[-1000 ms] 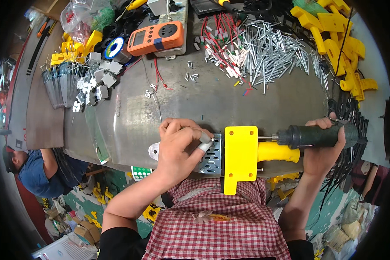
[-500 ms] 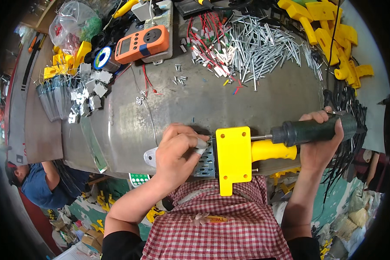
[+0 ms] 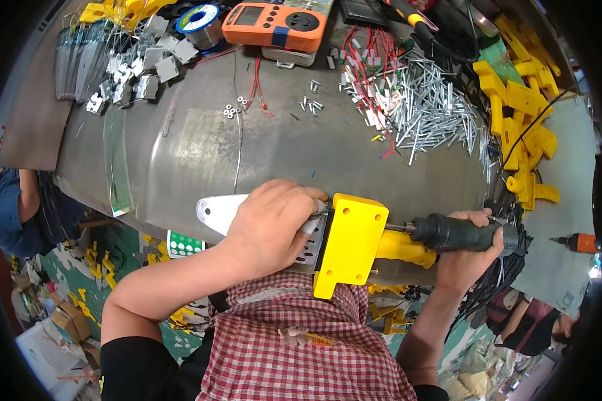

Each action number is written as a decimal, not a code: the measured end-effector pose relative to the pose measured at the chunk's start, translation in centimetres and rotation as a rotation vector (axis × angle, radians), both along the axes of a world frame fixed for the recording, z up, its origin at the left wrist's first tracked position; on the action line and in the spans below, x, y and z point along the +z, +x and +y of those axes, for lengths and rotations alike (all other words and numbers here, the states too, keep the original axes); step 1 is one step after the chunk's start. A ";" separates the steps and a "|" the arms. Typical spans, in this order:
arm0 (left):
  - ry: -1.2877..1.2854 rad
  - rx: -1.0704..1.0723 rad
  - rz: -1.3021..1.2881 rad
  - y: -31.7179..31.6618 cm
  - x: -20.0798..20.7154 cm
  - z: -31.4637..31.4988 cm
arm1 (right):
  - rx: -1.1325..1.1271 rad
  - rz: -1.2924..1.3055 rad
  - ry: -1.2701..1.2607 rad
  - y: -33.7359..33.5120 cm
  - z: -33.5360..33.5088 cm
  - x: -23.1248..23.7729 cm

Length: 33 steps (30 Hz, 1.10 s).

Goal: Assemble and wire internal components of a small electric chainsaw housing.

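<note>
A yellow plastic handle piece stands at the table's near edge, its flat plate facing right of my left hand. My left hand is closed on the slotted metal plate against its left side; wrapped fingertips press near the upper corner. From under this hand a pale, rounded metal end sticks out leftward. My right hand grips a dark green power screwdriver, held level. Its bit points left at the upper right hole of the yellow plate; the screw head is too small to make out. Another screw sticks out below the yellow grip.
Long screws lie heaped at the back right, beside red wires. An orange meter, a solder spool and grey clips line the back. Yellow handles pile up at right. Another person sits at left.
The view has shifted, so the table things appear further right and higher or lower. More of the pale metal end shows left of my left hand. The screwdriver stays at the yellow piece.
</note>
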<state>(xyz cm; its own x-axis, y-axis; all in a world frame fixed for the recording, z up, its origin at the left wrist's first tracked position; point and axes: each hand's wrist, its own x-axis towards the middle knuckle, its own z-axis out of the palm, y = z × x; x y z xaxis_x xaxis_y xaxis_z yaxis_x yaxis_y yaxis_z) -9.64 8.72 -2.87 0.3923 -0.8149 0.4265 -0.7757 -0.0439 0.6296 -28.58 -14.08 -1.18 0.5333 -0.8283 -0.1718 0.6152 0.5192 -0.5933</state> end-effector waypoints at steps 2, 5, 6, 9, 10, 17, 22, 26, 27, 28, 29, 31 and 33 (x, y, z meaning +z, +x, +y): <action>-0.006 0.016 0.010 0.1 -0.2 0.1 | 0.012 -0.012 -0.009 0.3 0.0 0.1; -0.002 0.023 0.024 0.2 -0.3 -0.1 | 0.024 -0.031 0.001 0.5 -0.3 -0.1; 0.007 0.022 0.030 0.1 -0.2 -0.1 | 0.020 -0.051 0.017 0.4 -0.4 -0.2; 0.003 0.029 0.041 0.1 -0.3 -0.1 | 0.018 -0.064 0.032 0.5 -0.5 -0.2; 0.002 0.028 0.043 0.1 -0.3 -0.1 | 0.018 -0.060 0.032 0.5 -0.5 -0.1; 0.117 0.031 0.080 0.0 -0.2 -0.2 | 0.038 -0.215 -0.163 1.2 -0.2 0.2; 0.177 0.073 0.062 0.1 -0.1 -0.1 | -0.039 -0.089 -0.088 -1.3 -0.4 0.8; 0.198 0.090 0.048 -0.1 0.2 -0.5 | -0.054 -0.089 -0.103 -3.6 0.4 1.4; 0.204 0.068 0.045 -0.1 0.2 -0.6 | -0.023 -0.069 -0.102 -3.8 0.7 1.4; 0.202 0.079 0.047 -0.1 0.2 -0.6 | -0.029 -0.069 -0.084 -4.0 0.9 1.3; 0.201 0.091 0.049 -0.2 0.2 -0.7 | -0.047 -0.067 -0.080 -4.1 1.2 1.2; 0.213 0.082 0.033 -0.3 0.3 -0.8 | -0.056 -0.094 -0.060 -4.1 1.5 1.0; 0.193 0.089 0.027 -0.3 0.1 -1.0 | -0.051 -0.119 -0.071 -4.0 1.6 1.0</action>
